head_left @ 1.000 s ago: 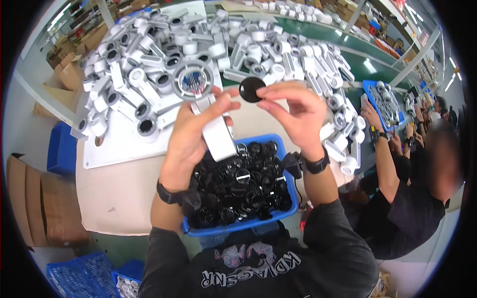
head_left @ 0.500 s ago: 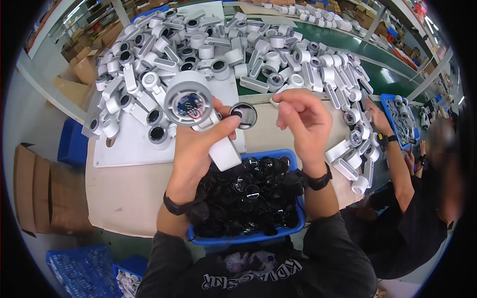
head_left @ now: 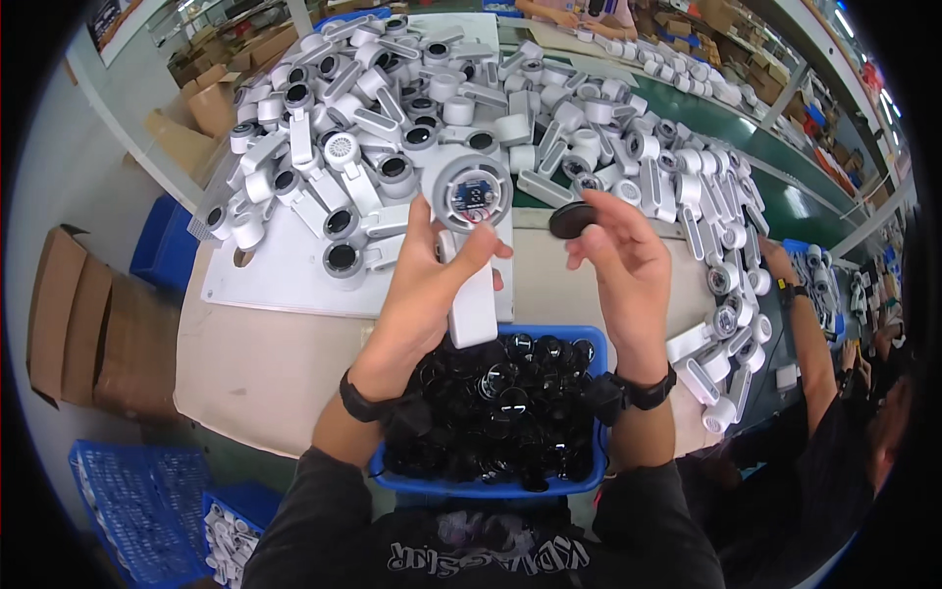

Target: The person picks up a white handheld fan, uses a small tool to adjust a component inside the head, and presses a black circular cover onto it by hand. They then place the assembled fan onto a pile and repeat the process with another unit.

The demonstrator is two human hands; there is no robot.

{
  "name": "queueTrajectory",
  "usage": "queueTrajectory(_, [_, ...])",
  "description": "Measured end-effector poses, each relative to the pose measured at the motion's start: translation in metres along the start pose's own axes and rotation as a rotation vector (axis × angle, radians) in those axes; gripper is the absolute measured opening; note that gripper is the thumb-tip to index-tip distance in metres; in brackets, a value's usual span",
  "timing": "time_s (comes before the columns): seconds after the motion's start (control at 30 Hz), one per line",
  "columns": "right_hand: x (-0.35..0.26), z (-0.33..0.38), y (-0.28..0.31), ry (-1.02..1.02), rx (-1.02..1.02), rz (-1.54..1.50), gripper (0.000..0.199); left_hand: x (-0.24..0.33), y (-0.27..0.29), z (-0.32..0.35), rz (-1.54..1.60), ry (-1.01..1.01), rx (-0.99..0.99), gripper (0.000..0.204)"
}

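My left hand [head_left: 417, 294] is closed around a white handheld fan [head_left: 475, 306], its handle pointing down toward me. The fan's round grey-rimmed head faces up with its end uncovered, showing a blue circuit board [head_left: 472, 196] and red wires; my left thumb rests just below that opening. Pinched between the thumb and fingers of my right hand [head_left: 633, 280] is a round black disc cap [head_left: 571, 221], tilted and apart from the fan. Below both hands stands a blue bin [head_left: 481, 490] filled with many glossy black disc caps [head_left: 491, 422].
Piles of white fans [head_left: 378, 118] cover a white board [head_left: 285, 294] and the bench's far side. More fans [head_left: 721, 368] lie at the right, beside a co-worker's arm [head_left: 807, 329]. Cardboard boxes [head_left: 64, 324] and blue crates [head_left: 137, 501] stand on the left.
The black disc cap has passed from my left fingertips to my right hand, which has closed on it. The fan's head has turned more upright, and the whole view has shifted somewhat.
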State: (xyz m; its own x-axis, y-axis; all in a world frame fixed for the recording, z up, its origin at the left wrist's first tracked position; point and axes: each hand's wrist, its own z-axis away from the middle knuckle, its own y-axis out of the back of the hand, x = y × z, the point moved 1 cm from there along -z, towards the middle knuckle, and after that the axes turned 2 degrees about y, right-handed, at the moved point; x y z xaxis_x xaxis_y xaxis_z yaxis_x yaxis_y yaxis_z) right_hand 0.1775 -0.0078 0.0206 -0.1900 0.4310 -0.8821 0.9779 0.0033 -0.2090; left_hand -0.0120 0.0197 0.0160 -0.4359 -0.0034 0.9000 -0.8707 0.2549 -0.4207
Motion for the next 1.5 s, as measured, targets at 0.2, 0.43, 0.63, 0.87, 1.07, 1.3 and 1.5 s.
queueTrajectory(0.2, [0.0, 0.004, 0.009, 0.187, 0.092, -0.046, 0.025, -0.006, -0.002, -0.001, 0.234, 0.205, -0.192, 0.065])
queueTrajectory(0.43, [-0.007, 0.005, 0.007, 0.157, -0.001, -0.02, 0.019, -0.012, -0.011, -0.003, 0.151, 0.133, -0.183, 0.053])
queueTrajectory(0.63, [-0.012, 0.01, -0.009, 0.25, -0.021, 0.041, 0.022, -0.005, -0.015, 0.003, 0.189, 0.03, -0.162, 0.051])
queueTrajectory(0.87, [-0.008, 0.014, -0.015, 0.458, -0.093, 0.361, 0.028, 0.0, -0.014, 0.007, 0.176, 0.005, -0.184, 0.053])
queueTrajectory(1.07, [-0.007, 0.014, -0.016, 0.575, -0.105, 0.436, 0.029, 0.002, -0.016, 0.008, 0.141, -0.049, -0.218, 0.059])
queueTrajectory(1.3, [-0.012, 0.018, -0.012, 0.784, 0.017, 0.621, 0.034, 0.0, -0.016, 0.008, -0.013, -0.241, -0.326, 0.064])
queueTrajectory(1.5, [-0.012, 0.02, -0.012, 0.838, 0.043, 0.619, 0.036, -0.004, -0.016, 0.009, -0.049, -0.352, -0.326, 0.076])
